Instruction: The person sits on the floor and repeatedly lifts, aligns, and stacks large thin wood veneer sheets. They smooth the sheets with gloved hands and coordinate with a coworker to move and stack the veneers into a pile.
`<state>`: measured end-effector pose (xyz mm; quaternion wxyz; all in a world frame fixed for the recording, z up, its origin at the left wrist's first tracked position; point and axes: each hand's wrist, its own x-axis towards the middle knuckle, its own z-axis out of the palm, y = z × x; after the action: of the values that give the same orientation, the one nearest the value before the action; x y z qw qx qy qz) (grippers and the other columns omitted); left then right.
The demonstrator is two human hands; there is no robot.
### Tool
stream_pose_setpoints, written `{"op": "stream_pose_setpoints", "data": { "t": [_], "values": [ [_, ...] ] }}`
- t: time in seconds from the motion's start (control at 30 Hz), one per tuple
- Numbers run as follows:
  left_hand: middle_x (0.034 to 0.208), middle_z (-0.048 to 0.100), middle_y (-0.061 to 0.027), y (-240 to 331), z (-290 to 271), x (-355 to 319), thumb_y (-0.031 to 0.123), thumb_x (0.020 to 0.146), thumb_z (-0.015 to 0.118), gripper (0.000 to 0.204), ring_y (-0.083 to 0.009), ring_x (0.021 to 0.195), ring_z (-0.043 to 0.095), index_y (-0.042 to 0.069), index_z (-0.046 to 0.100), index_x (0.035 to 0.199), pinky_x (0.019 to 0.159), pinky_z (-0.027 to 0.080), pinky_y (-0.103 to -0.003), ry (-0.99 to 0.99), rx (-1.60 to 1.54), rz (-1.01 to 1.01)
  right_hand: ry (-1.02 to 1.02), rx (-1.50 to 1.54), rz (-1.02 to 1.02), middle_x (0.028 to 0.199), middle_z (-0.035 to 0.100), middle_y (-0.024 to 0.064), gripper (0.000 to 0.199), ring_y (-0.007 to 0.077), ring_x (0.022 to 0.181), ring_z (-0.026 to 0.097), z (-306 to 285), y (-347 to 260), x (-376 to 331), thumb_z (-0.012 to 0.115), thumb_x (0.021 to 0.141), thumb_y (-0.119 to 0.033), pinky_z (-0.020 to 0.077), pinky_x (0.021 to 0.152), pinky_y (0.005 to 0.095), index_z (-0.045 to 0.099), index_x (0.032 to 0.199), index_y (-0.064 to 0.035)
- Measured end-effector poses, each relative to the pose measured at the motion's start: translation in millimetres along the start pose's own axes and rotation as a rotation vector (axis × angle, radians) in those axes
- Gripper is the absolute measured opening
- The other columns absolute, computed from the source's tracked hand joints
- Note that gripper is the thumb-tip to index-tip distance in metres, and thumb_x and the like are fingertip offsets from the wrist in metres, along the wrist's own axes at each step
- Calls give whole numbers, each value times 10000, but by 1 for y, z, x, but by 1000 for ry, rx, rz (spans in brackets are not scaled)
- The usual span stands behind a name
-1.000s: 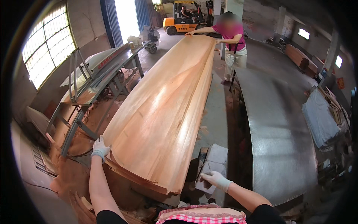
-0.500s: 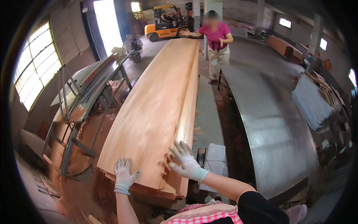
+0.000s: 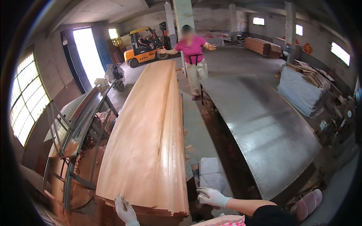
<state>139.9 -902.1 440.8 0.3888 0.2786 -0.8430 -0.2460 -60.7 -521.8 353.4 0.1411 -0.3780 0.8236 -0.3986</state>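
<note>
A long stack of thin, reddish-tan wood veneer sheets stretches away in front of me, its right-hand edges overlapping unevenly. At its near edge, left of the middle, my left hand in a pale glove touches the sheets, fingers pointing up and forward. Whether the thumb goes under the top sheet cannot be made out. My right hand, also gloved, is off the stack to its right, with loosely bent fingers and nothing visible in them. It hovers by a white wrapped bundle and partly covers its near end.
A wide, metal-topped table stands on the right. At the stack's far end a person in a pink top holds both arms spread. Left is a metal frame; farther back are an orange forklift and a parked scooter.
My right hand has left the veneer and moved right and nearer to me. My left hand has drawn back to the near edge. The other person's arms have spread wider; my view has tilted up.
</note>
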Motion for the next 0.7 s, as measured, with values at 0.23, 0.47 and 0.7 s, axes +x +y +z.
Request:
{"op": "stream_pose_setpoints", "data": {
  "t": [0.23,0.47,0.7],
  "values": [
    [1145,712,-169,115,55,-53,58,954,626,275,-266,1057,687,-54,686,1198,923,554,-376,183,-231,135,-145,213,362,1262,679,216,489,369,1172,644,-37,17,-91,531,1017,-394,494,1019,415,629,1335,-35],
    [992,749,-160,262,134,-148,97,896,697,268,-280,847,729,13,736,1148,782,572,-356,-497,-457,300,-173,272,183,1246,687,220,494,394,1139,650,-51,46,-177,538,1012,-380,497,1002,418,616,1349,-27],
    [1099,736,-168,340,174,-260,265,976,629,351,-331,1027,701,48,695,1244,904,555,-410,-1115,-449,610,-129,255,376,1150,728,196,517,321,1069,705,-92,114,-315,560,1003,-402,543,919,390,619,1360,-34]
  ]
}}
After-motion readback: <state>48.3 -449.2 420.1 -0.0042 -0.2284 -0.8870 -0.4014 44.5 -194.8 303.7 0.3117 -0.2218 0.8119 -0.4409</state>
